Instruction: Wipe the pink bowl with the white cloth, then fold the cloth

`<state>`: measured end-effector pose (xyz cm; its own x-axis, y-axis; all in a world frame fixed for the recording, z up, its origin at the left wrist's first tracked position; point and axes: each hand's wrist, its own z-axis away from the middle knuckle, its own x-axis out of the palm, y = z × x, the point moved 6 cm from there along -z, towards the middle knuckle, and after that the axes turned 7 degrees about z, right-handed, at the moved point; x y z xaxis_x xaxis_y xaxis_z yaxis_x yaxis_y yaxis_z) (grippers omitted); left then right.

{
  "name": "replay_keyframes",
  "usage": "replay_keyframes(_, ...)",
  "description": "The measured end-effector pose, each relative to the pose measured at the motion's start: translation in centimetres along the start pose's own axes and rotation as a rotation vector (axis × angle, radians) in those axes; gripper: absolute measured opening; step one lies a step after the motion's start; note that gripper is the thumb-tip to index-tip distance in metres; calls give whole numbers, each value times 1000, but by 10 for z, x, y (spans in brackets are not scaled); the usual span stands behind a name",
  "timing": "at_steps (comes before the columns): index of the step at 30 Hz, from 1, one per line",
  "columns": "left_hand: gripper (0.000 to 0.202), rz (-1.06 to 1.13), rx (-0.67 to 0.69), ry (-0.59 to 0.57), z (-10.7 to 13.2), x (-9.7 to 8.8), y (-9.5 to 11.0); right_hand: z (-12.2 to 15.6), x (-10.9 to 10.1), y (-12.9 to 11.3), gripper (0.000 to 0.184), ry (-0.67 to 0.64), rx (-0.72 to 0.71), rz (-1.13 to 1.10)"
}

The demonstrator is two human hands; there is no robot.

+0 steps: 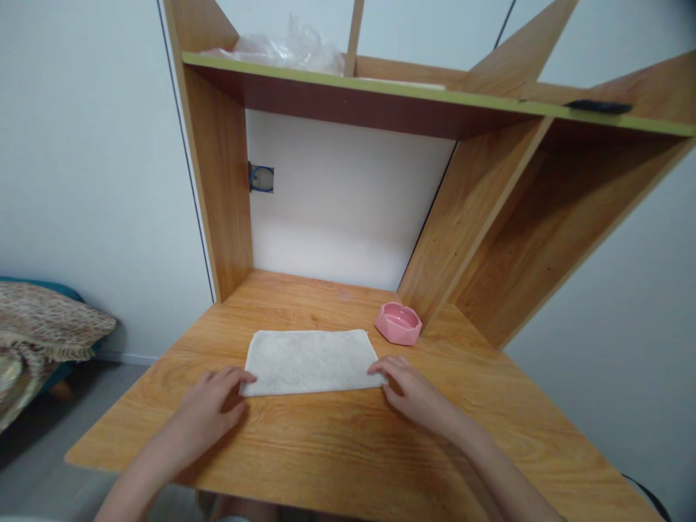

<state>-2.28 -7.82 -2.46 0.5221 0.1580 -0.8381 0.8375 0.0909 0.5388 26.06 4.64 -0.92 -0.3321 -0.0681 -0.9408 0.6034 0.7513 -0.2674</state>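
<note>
A white cloth [315, 362], folded into a flat rectangle, lies on the wooden desk [326, 457]. At its lower left corner is my left hand [217, 402], fingertips touching the edge and the thumb held apart on the near side. My right hand [407, 388] rests its fingertips on the cloth's right edge, with its thumb also spread away from the fingers. Neither hand is closed around the cloth. Just beyond my right hand stands a pink angular bowl, perhaps an ashtray [399, 323], close to the upright panel.
Wooden side panels [220, 174] and a shelf [348, 81] enclose the desk's back. On the shelf lie a clear plastic bag [293, 51] and a dark object [598, 106]. A wall socket box [262, 179] sits at left. A patterned blanket [46, 319] is far left.
</note>
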Motion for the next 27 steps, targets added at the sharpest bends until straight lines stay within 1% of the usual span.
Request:
replay_keyframes(2,36,-20,-26,-5,5,6,-3,10,2,5,37,24,8,51)
replay_keyframes(4,33,-50,-52,25,2,9,-2,11,3,8,31,61,31,104)
replay_keyframes(6,27,-58,-51,59,-5,9,1,9,2,9,21,115,49,131)
replay_keyframes(8,24,-15,-25,91,-7,4,4,8,-3,7,16,170,50,90)
replay_keyframes(11,27,128,21,130,2,-9,9,10,-10,10,9,217,86,-139)
replay_keyframes(14,30,258,-8,116,9,-19,10,9,-10,24,12,233,213,-436)
replay_keyframes(16,29,289,-49,93,3,-19,10,2,-5,34,16,245,299,-544)
replay_keyframes(17,28,277,-73,92,-3,-19,11,-3,-2,39,16,248,342,-551)
replay_keyframes(19,27,179,-141,114,-19,-17,12,-14,4,46,14,237,427,-463)
replay_keyframes(20,26,98,-181,131,-27,-16,13,-19,6,49,12,222,468,-380)
replay_keyframes(22,27,-70,-219,185,-40,-15,18,-24,8,52,11,185,523,-185)
replay_keyframes(24,34,-191,-203,275,-45,-15,28,-25,9,53,16,150,540,-36)
replay_keyframes(25,37,-214,-172,308,-45,-14,35,-24,9,54,19,136,544,-7)
replay_keyframes(26,39,-211,-128,322,-44,-11,43,-22,9,55,22,126,547,-11)
replay_keyframes(27,39,-184,-74,307,-43,-6,52,-20,9,57,25,114,551,-43)
